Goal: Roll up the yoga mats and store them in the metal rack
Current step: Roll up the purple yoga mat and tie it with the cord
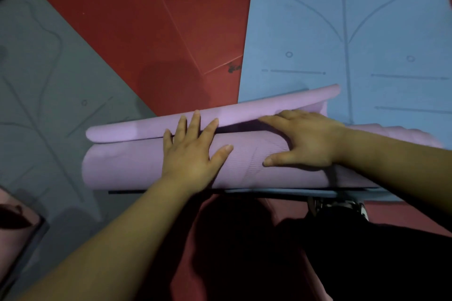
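Status: purple mat [137,168] nearly rolled, lying on blue mat [367,32]. Pressing it, fingers spread flat: left hand [193,151], right hand [308,139]. Risk: loose flap [244,115], uneven pressure, mat skews or unwinds.

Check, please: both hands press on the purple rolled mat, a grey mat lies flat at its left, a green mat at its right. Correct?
Not quite: the head view shows a blue mat at the right, not a green one. The left hand and right hand do press on the purple rolled mat, with the grey mat flat at its left.
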Demonstrator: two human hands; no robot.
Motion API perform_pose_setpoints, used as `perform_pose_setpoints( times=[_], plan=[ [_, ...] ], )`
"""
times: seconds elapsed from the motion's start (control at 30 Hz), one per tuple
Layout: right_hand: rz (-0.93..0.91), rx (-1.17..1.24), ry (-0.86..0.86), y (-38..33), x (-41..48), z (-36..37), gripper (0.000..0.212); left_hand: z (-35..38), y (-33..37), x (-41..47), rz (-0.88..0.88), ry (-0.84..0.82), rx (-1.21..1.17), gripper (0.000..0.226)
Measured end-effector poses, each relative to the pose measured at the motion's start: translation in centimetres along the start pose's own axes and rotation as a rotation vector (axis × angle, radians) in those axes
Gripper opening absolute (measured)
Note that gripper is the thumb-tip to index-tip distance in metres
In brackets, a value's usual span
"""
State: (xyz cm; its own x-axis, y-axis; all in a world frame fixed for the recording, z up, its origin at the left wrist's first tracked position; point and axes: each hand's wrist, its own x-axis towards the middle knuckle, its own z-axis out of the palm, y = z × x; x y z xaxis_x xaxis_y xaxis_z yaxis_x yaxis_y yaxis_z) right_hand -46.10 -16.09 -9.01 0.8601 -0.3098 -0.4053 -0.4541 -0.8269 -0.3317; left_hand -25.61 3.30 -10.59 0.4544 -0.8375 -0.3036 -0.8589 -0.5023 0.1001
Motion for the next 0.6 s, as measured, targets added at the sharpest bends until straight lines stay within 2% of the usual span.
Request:
perform_pose_setpoints(
  times=[0.13,0.27,0.4,0.6],
  plan=[
    [-0.014,0.019,0.083,0.4,0.3,-0.1,0.104,1.0,0.4,-1.3,0.000,0.055,-0.001,0.086],
    [-0.011,-0.053,0.193,-0.3,-1.0,0.7,0.097,0.7,0.3,-0.1,-0.004,0.038,0.021,0.088],
    [-0.004,-0.274,0.165,-1.1,-2.2,2.0,0.102,-0.1,0.4,1.9,0.003,-0.027,-0.003,0.092],
    [0.014,-0.141,0.070,0.9,0.1,0.4,0.113,0.3,0.8,1.9,0.057,0.037,0.020,0.088]
  ],
)
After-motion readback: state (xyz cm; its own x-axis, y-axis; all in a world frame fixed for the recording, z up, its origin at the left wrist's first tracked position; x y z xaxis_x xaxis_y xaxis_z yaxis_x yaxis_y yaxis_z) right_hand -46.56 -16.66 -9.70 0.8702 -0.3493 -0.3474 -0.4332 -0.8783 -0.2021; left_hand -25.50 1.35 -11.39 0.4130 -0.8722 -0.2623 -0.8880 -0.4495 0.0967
